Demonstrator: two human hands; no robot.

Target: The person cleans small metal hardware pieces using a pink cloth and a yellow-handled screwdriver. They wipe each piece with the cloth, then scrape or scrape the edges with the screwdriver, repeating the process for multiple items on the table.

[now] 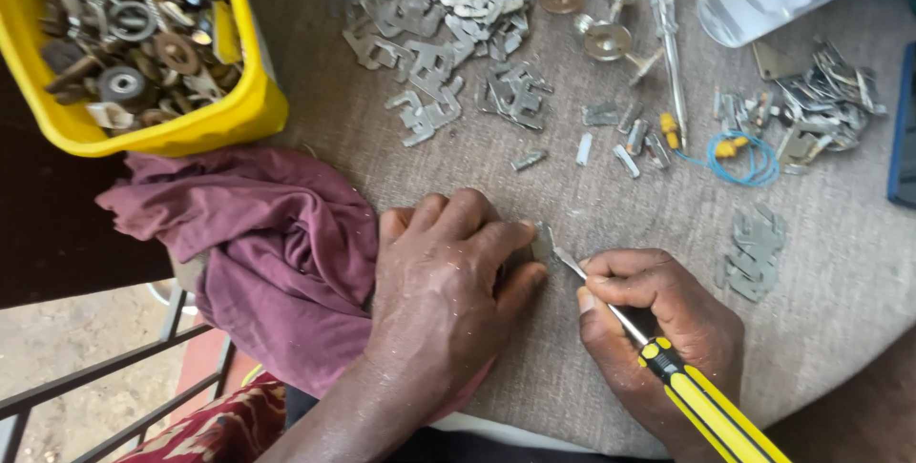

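Nearest, the right hand (pixel 658 329) is closed around a yellow-and-black-handled screwdriver (pixel 668 368), its tip touching a small flat grey metal piece (pixel 542 242). The left hand (pixel 444 282) presses flat over that piece on the grey cloth-covered table (pixel 859 272), fingers bent. A maroon rag (pixel 258 244) lies left. Farther off sit loose metal plates (pixel 439 15) and a yellow plastic tub of hardware (pixel 134 53). The tip could slip toward the left fingertips if pushed hard.
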